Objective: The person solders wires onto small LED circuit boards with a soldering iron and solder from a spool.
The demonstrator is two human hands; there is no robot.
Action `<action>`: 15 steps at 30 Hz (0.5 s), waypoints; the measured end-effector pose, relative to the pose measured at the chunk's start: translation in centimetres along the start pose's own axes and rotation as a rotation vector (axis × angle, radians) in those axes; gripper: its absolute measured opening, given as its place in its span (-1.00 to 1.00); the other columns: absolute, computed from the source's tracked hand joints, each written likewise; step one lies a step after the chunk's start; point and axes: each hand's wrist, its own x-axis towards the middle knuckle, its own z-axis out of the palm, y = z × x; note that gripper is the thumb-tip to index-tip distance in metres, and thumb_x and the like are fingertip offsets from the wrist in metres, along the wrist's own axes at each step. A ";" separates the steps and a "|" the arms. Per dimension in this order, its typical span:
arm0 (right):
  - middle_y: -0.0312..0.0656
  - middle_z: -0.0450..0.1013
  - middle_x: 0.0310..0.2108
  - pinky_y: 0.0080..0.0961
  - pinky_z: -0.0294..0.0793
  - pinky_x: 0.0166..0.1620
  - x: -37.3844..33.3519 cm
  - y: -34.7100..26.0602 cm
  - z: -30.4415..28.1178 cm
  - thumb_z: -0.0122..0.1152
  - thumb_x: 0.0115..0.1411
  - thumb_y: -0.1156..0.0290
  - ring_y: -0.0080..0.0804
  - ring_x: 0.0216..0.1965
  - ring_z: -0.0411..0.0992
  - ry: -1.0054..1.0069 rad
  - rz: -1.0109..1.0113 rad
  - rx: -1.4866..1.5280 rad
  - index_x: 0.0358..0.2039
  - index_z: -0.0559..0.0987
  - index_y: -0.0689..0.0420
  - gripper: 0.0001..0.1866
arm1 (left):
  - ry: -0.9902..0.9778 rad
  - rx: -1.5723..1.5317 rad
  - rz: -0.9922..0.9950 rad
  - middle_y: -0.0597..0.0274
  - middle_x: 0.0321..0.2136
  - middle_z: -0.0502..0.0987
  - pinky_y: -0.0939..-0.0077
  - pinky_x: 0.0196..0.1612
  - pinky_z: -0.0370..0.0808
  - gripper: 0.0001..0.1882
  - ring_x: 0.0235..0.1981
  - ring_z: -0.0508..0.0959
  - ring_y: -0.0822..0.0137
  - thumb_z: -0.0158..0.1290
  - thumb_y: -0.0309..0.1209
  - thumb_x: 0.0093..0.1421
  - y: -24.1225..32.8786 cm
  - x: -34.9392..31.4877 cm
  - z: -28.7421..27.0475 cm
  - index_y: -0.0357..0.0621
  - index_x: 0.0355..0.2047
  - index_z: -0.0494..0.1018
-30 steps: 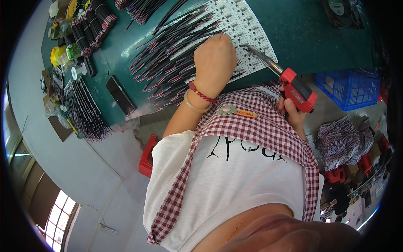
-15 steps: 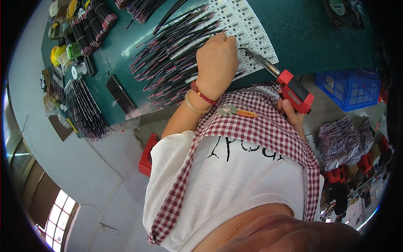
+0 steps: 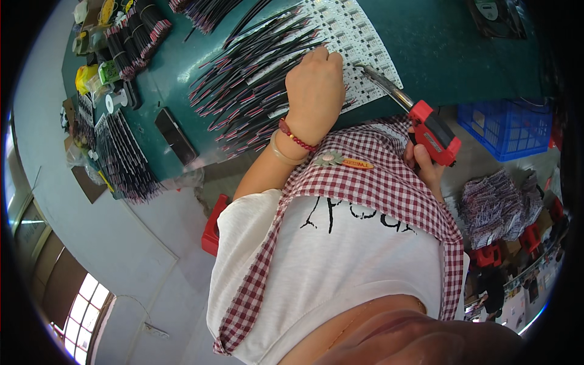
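Note:
My left hand (image 3: 314, 88) is closed over a white panel of small circuit boards (image 3: 359, 39), its fingertips turned down and hidden beneath it. Many thin black wires with reddish ends (image 3: 243, 91) fan out leftward from the panel, some running under that hand. Whatever its fingers pinch does not show. In my right hand (image 3: 424, 167) is a red and black soldering gun (image 3: 433, 132), gripped low and partly behind the checked apron (image 3: 371, 146). Its metal barrel points up and left, with the tip over the panel, right of my left hand and apart from it.
The green table (image 3: 450, 67) also bears a dark phone (image 3: 175, 137), bundled black wires (image 3: 131, 39) and a wired stack of strips (image 3: 125, 155) at left. A blue plastic crate (image 3: 505, 128) stands at right, near a heap of wired pieces (image 3: 499, 204). A red stool (image 3: 214, 228) is below.
The soldering gun has shifted slightly to the right, and its tip has moved a little up and right over the panel. My left hand has stayed nearly still.

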 end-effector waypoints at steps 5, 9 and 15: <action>-0.35 0.40 -0.57 -0.68 0.26 -0.48 0.2 0.0 -0.1 0.16 0.18 0.41 -0.67 -0.58 0.30 0.016 0.098 -0.039 -0.09 0.49 0.25 -0.70 | 0.006 0.005 -0.007 0.21 -0.57 0.43 0.33 -0.48 0.46 -0.90 -0.50 0.51 0.17 0.10 -0.43 0.02 0.0 -0.1 0.1 -0.15 -0.58 0.44; -0.34 0.41 -0.56 -0.70 0.26 -0.48 0.4 0.4 -0.5 0.17 0.18 0.41 -0.68 -0.58 0.30 -0.028 0.089 -0.071 -0.11 0.49 0.25 -0.71 | 0.004 0.009 -0.005 0.21 -0.57 0.43 0.33 -0.47 0.46 -0.89 -0.50 0.51 0.17 0.11 -0.43 0.01 0.0 -0.1 0.1 -0.15 -0.59 0.44; -0.23 0.35 -0.59 -0.65 0.25 -0.54 0.7 0.1 -0.2 0.10 0.22 0.33 -0.61 -0.65 0.23 -0.060 -0.097 0.087 -0.01 0.37 0.33 -0.59 | 0.007 0.008 0.000 0.22 -0.57 0.43 0.33 -0.48 0.46 -0.88 -0.50 0.51 0.17 0.13 -0.42 0.00 0.1 0.0 -0.3 -0.15 -0.59 0.44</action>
